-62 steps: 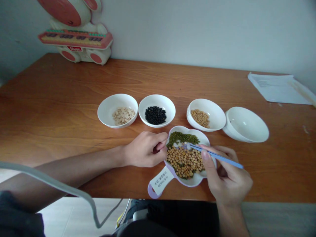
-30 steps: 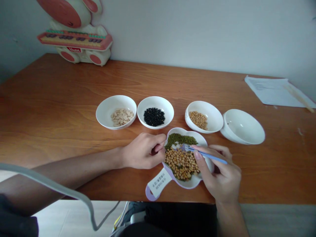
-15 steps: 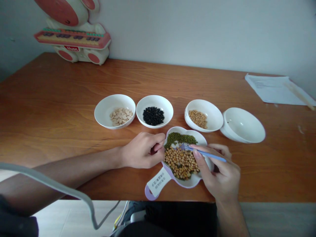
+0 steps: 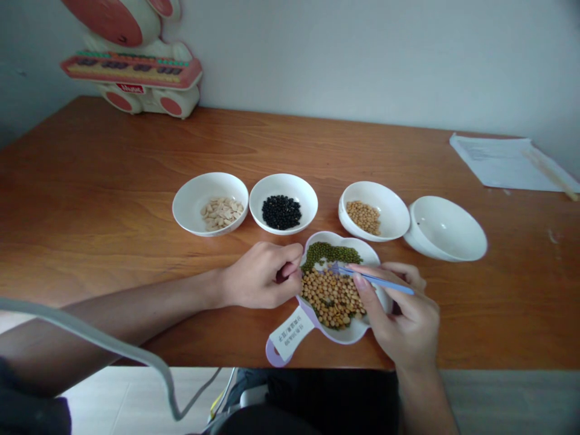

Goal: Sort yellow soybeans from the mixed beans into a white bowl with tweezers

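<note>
A shallow white flower-shaped dish (image 4: 368, 254) with a purple rim and labelled handle lies near the table's front edge. Green mung beans (image 4: 333, 252) cover its far side, and yellow soybeans (image 4: 333, 296) fill the middle and near side. At the dish's left rim, my left hand (image 4: 267, 275) is closed, thumb and curled fingers pinching the edge. My right hand (image 4: 405, 314) is over the right side, holding a slim blue fork (image 4: 380, 281) between thumb and fingers. The fork's tines touch down where the green and yellow beans meet.
Behind the dish stand four white bowls: one with pale flat seeds (image 4: 221, 213), one with black beans (image 4: 281, 212), one with soybeans (image 4: 364, 217), and a rightmost bowl (image 4: 448, 229) with a dark speck. A toy keyboard (image 4: 136, 69) and papers (image 4: 502, 160) sit further back. A grey cable (image 4: 113, 344) crosses my left forearm.
Almost nothing differs. The fork and my right hand have shifted very slightly left; my left hand keeps its place at the rim.
</note>
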Motion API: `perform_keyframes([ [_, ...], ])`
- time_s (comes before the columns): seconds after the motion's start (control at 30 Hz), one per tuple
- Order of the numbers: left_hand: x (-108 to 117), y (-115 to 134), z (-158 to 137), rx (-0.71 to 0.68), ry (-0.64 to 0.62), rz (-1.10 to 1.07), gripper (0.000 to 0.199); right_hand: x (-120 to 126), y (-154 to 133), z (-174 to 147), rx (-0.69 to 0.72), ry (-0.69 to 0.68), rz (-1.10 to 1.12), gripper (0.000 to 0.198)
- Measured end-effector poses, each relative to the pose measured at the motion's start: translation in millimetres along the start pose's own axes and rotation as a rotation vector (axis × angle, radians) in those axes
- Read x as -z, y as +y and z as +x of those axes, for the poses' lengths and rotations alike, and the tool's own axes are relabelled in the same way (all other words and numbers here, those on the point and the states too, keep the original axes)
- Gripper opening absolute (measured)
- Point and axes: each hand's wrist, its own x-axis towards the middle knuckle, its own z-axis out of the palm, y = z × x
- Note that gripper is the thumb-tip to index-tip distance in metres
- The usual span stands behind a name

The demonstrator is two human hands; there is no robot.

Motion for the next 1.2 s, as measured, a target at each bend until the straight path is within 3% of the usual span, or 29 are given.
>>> perform_keyframes([
  [1.2, 0.0, 0.6, -0.1, 0.022, 0.003, 0.013, 0.025, -2.2, 0.4, 2.3, 0.001, -0.021, 0.032, 0.025],
])
